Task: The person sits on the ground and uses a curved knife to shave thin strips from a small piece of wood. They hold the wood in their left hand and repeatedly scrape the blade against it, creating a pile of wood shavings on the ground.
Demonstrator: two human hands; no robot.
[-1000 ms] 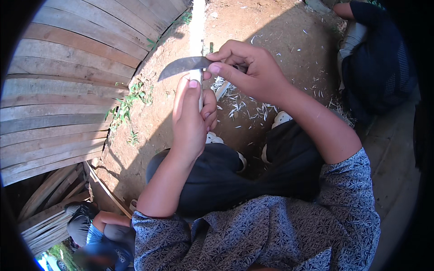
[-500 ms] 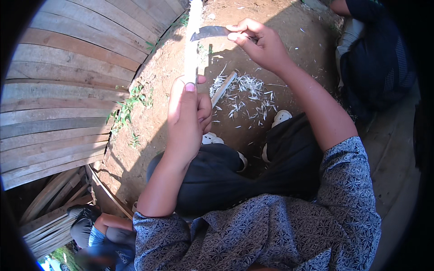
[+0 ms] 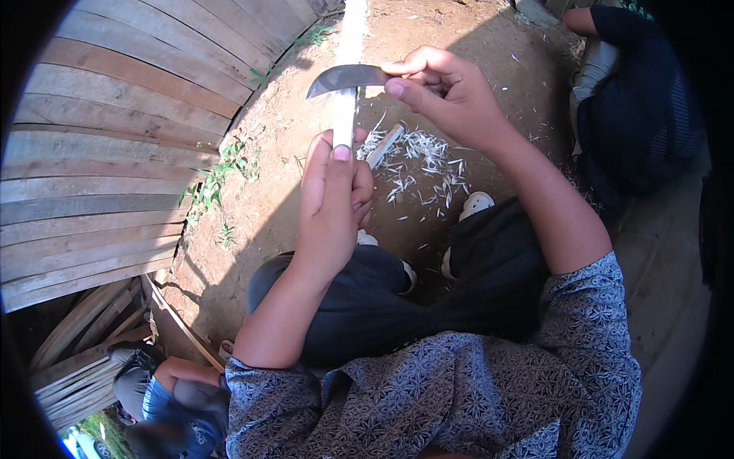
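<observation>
Far left we see the weathered plank wall, then weeds at its foot. Bottom left, another person crouches, apart from the work. Our left hand is wrapped tight around the pale bamboo strip, thumb up along it; the strip runs upright away from us, out past the top edge. The curved knife blade lies across the strip just above that thumb. Our right hand is closed on the knife handle, forefinger pressing near the blade's back. Below the hands, pale shavings litter the dirt ground by our white shoes. Far right, a second person in dark clothes sits near.

Risk, as we judge it: the blade sits close to the left thumb, so a slip or a catch in the grain could drive the edge onto it. A loose left grip could let the strip twist and the cut go deep.
</observation>
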